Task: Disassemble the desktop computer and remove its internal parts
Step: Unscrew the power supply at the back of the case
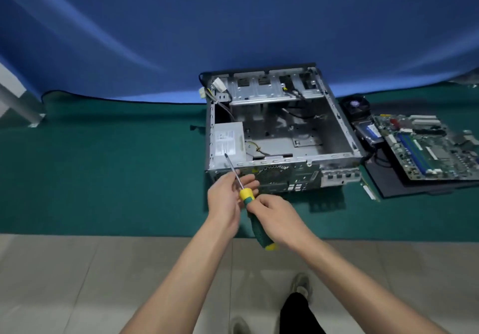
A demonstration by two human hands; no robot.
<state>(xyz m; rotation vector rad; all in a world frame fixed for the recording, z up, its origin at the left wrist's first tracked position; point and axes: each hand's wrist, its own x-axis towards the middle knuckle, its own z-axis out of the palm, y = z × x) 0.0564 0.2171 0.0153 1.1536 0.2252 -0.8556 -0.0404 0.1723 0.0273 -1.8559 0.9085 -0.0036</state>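
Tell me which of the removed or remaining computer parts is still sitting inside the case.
The silver power supply, in the near-left corner of the open case. The motherboard and the black cooler fan lie outside it, on the green mat to its right.

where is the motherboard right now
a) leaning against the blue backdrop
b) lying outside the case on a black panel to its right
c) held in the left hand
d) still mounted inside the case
b: the motherboard lies on a black panel on the green mat, to the right of the open computer case, whose floor is bare metal with only the power supply left inside.
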